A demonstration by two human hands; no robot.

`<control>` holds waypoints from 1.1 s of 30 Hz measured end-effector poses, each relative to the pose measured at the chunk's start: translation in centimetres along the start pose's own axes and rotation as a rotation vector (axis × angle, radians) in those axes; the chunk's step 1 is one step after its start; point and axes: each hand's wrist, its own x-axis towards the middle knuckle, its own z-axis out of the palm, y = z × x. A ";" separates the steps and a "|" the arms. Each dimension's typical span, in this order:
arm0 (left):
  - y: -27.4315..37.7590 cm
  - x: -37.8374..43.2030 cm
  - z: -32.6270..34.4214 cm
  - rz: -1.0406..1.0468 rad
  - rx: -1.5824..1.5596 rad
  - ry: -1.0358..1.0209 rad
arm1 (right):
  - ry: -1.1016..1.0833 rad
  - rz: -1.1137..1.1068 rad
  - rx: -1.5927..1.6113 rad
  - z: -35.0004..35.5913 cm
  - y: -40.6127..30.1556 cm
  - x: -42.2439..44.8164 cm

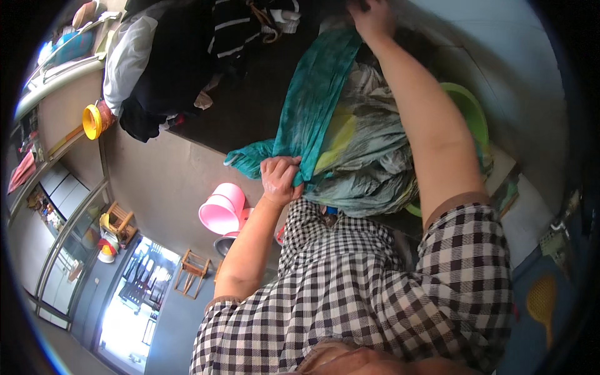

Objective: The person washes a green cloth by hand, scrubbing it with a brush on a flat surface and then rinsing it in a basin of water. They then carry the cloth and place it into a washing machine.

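Observation:
A wet-looking teal cloth (311, 93) lies stretched over a dark work surface. At the near end, my left hand (280, 180) grips it, with a bunched part of the cloth to the left of the fist. My right hand (372, 18) is at the cloth's far end, near the top edge of the view; its fingers are in shadow, and their hold cannot be made out. Beside the teal cloth, under my right arm, rests a heap of crumpled grey-green fabric (375, 150) with a yellow patch.
Dark clothes (173, 61) and a white garment (129, 61) are piled at the far left of the surface. A green basin (468, 108) stands right of my right arm. Below left are a pink bucket (222, 208) and a wooden stool (192, 272). A yellow strainer (541, 300) is at right.

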 end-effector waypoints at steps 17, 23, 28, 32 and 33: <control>1.2 -1.2 -2.0 -0.887 -0.286 0.130 | -0.296 -0.210 -0.002 -1.0 -2.8 -18.5; 9.9 10.7 -5.0 -0.504 -0.790 0.098 | -0.679 0.319 0.722 -8.2 -2.6 -18.8; 11.5 17.1 -7.9 0.103 -0.891 0.061 | -0.228 0.030 0.904 -19.0 -5.0 -16.3; 6.4 17.3 -5.0 -0.092 -0.899 -0.028 | -0.125 -0.106 0.757 -14.3 -3.5 -15.7; 3.9 16.7 -3.4 -0.162 -0.750 -0.057 | -0.133 -0.120 0.566 -10.8 -2.5 -17.5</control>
